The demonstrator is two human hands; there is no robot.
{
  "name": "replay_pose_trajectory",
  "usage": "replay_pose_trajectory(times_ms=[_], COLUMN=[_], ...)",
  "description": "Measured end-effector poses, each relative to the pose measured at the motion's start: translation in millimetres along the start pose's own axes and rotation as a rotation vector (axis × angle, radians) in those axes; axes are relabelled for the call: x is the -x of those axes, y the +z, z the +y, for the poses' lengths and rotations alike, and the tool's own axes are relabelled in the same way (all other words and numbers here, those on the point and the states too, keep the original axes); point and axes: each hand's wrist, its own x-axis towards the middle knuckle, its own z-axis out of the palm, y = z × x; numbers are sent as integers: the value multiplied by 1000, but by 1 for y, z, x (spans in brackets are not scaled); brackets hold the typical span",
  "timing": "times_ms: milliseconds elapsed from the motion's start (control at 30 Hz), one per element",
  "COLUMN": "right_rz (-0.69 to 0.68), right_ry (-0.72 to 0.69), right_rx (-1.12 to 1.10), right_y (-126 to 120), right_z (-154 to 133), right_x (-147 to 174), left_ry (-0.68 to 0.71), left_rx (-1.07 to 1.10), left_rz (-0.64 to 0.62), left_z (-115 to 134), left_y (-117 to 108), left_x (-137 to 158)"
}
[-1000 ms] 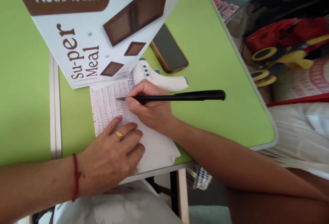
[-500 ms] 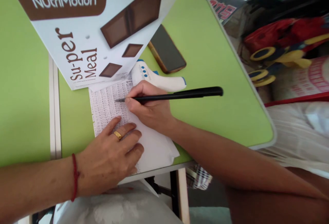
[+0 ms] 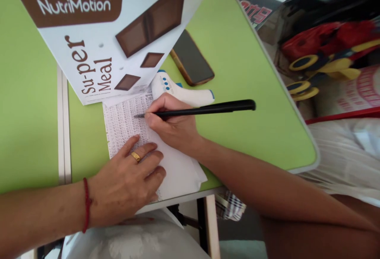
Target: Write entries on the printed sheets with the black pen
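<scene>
A black pen (image 3: 204, 109) is pinched in my right hand (image 3: 175, 126), its tip at the rows of small handwriting on a white sheet of paper (image 3: 178, 172). My left hand (image 3: 127, 176), with a gold ring and a red cord bracelet, lies on the lower left part of the paper, fingers slightly curled and apart. Just behind my right hand rests a white and blue infrared thermometer (image 3: 190, 96), partly covered by it. A white and brown NutriMotion box (image 3: 97, 49) stands at the paper's top edge and hides part of it.
A phone in a brown case (image 3: 194, 61) lies on the green table (image 3: 252, 92), right of the box. A metal seam (image 3: 63, 132) crosses the table at left. Past the right edge are yellow-handled tools (image 3: 305, 63), a red bag (image 3: 329, 39) and a printed sack (image 3: 353, 92).
The view has shifted very slightly, with the box appearing a little lower. The pen's back end has tipped a touch; both hands stay in place.
</scene>
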Motion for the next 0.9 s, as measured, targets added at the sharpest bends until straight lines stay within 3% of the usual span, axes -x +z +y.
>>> replay_pose_trajectory(times_ms=[433, 600, 900], right_rz=[-13, 53, 16], right_ry=[15, 12, 33], right_rx=[-6, -2, 13], right_y=[0, -1, 0], right_z=[3, 4, 2], right_x=[0, -1, -1], left_ry=[3, 6, 5], left_rx=[4, -6, -9], left_rz=[10, -9, 1], left_z=[0, -1, -1], left_y=[1, 0, 1], left_x=[1, 0, 0])
